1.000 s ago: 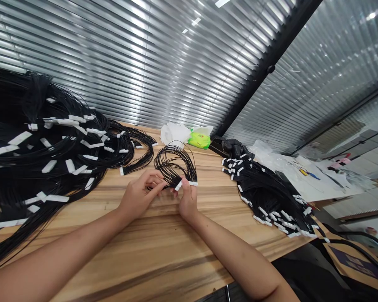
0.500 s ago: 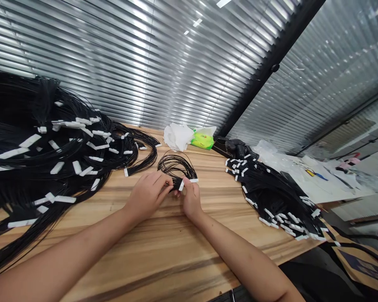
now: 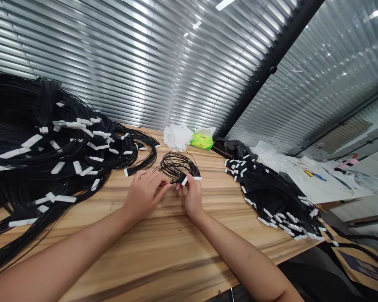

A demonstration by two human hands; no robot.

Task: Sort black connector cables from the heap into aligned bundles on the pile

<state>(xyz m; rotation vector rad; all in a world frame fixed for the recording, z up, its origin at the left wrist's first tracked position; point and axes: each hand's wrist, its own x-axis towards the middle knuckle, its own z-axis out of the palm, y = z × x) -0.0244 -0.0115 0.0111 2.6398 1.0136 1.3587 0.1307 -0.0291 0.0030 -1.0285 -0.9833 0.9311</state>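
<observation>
A coiled black wire harness (image 3: 180, 162) with white connectors stands in a loop above the wooden table, in front of both hands. My right hand (image 3: 193, 196) is closed on its lower right end, with thumb and fingers beside a white connector (image 3: 185, 180). Another white connector (image 3: 197, 178) sticks out just past the thumb. At the lower left of the loop, my left hand (image 3: 147, 191) has thumb and forefinger pinched together at the wires. Some thin wires fan out behind its fingers, and the exact contact there is partly hidden.
A large heap of black wire harnesses (image 3: 66, 155) with white connectors fills the left side of the table (image 3: 164, 251). A second pile (image 3: 271, 197) lies on the right. White tissue (image 3: 177, 137) and a green packet (image 3: 201, 139) sit by the window blinds.
The loop has shifted slightly right and its wires stand more spread. My left fingertips have drawn a little left, away from my right hand, which still grips the connector end.
</observation>
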